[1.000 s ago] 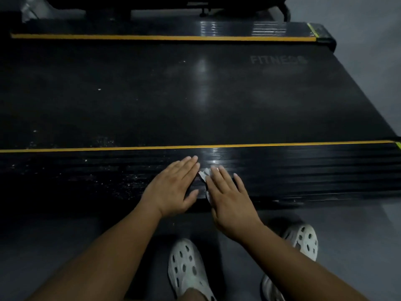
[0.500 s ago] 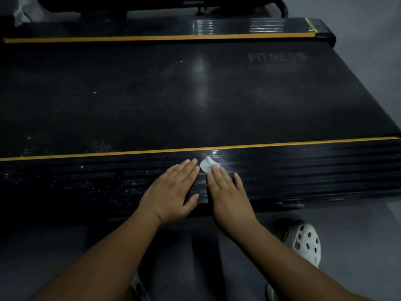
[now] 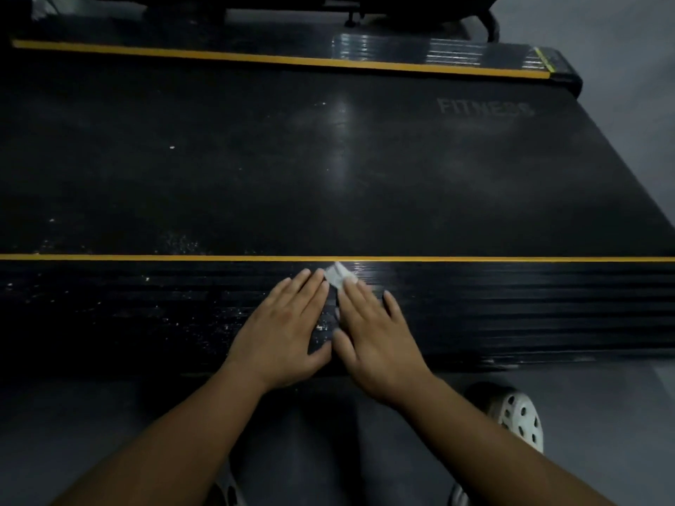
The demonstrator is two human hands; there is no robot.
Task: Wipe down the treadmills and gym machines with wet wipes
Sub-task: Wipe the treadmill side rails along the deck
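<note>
I see my left hand [image 3: 285, 330] lying flat, palm down, fingers straight and close together. My right hand [image 3: 372, 334] lies just beside it, also flat with straight fingers, pressing the wet wipe [image 3: 336, 275] down under its fingertips. A small white corner of the wipe shows past those fingertips. I cannot tell whether the left fingertips touch it.

Both hands rest on the near side rail [image 3: 511, 312] of the treadmill, a black ribbed strip speckled with pale dust to the left. A yellow stripe [image 3: 146, 257] runs just beyond the wipe, and past it lies the dark belt [image 3: 255, 158], where faint lettering reads "FITNESS" [image 3: 485, 107]. The far side rail [image 3: 456, 54] has its own yellow edge. Below my arms I see grey floor [image 3: 602, 414] and a white perforated clog [image 3: 518, 414].
</note>
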